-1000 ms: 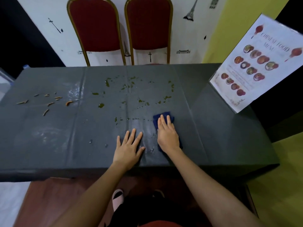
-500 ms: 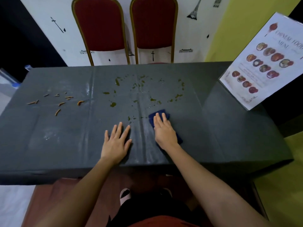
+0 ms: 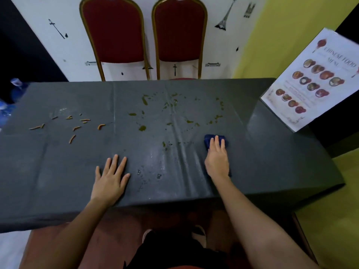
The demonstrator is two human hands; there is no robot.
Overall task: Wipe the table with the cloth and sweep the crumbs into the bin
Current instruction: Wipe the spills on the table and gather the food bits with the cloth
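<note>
A dark grey cloth covers the table (image 3: 272, 162). My right hand (image 3: 217, 160) presses flat on a blue cloth (image 3: 208, 139) near the table's front right of centre; only the cloth's far edge shows past my fingers. My left hand (image 3: 110, 177) lies flat and spread on the table near the front edge, holding nothing. Several orange crumbs (image 3: 72, 138) are scattered at the left. Green-yellow smears (image 3: 142, 128) and wet drops dot the middle. No bin is in view.
Two red chairs (image 3: 114, 35) with gold frames stand behind the far edge against a white wall. A laminated food menu (image 3: 314, 82) leans at the table's right rear corner. Something blue and blurred (image 3: 13, 88) sits off the left rear corner.
My right hand has slid the blue cloth to the right along the table. My left hand has stayed flat near the front edge, now farther from the right hand.
</note>
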